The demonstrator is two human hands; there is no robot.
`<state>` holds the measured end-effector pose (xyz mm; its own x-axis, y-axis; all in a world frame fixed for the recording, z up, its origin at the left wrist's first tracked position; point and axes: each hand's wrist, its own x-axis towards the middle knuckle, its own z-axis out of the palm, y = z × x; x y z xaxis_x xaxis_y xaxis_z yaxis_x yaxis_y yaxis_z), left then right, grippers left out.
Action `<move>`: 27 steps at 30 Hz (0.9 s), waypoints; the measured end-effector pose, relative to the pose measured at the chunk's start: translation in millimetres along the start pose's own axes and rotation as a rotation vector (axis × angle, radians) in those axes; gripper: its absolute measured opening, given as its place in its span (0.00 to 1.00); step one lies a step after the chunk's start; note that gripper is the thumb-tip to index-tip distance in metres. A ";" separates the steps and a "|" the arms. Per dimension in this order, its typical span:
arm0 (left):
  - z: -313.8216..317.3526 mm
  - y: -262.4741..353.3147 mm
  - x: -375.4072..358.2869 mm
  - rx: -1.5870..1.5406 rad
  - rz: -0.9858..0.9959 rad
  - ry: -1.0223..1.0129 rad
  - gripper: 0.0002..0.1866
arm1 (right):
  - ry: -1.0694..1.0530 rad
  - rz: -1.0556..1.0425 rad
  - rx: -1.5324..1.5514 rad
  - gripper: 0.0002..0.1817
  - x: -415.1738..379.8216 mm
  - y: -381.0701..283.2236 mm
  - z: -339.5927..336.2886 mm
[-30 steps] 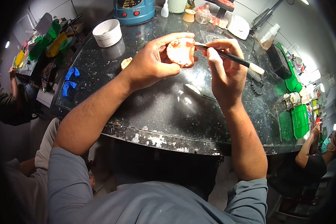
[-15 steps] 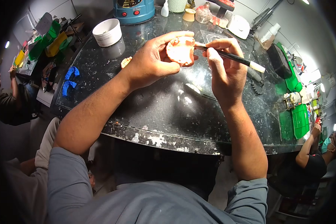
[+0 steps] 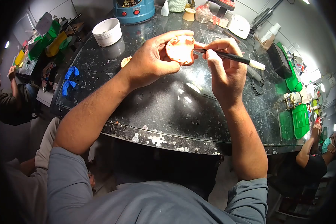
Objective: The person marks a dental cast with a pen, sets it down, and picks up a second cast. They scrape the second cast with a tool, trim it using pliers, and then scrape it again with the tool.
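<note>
My left hand (image 3: 152, 58) grips a brightly lit, pinkish-orange dental model (image 3: 180, 50) above the dark worktop. My fingers wrap its upper edge and the thumb presses from below. Pinched in my right hand (image 3: 227, 67) is a thin tool (image 3: 233, 57) with a black handle and a pale end. Its metal tip points left and lies at the model's right edge; whether it touches cannot be made out. A smaller orange-and-cream piece (image 3: 126, 61) rests on the table, just left of my left wrist.
On the black, paint-chipped table (image 3: 156, 112) are a white tub (image 3: 107, 32), blue pieces (image 3: 69, 80), a blue machine (image 3: 134, 11), a small white bottle (image 3: 165, 8) and a green tray (image 3: 300, 121). People are at the far left and right (image 3: 311, 160).
The tool in my right hand has tilted slightly, its tip a little lower at the model's edge. My left hand and the model have barely moved.
</note>
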<state>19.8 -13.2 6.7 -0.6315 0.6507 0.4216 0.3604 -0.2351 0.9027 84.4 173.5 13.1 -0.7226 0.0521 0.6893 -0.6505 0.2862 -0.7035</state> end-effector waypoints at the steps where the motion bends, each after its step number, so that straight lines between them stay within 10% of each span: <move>1: -0.1 0.2 0.1 0.000 0.000 0.000 0.38 | -0.008 -0.011 -0.031 0.04 -0.1 2.1 -1.2; 27: -0.3 0.2 0.4 -0.014 -0.013 0.011 0.39 | -0.026 0.023 0.002 0.03 -1.8 -3.2 -1.3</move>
<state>19.4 -13.2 7.1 -0.6437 0.6456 0.4109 0.3423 -0.2373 0.9091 88.0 173.7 14.3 -0.7434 0.0342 0.6680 -0.6338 0.2834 -0.7198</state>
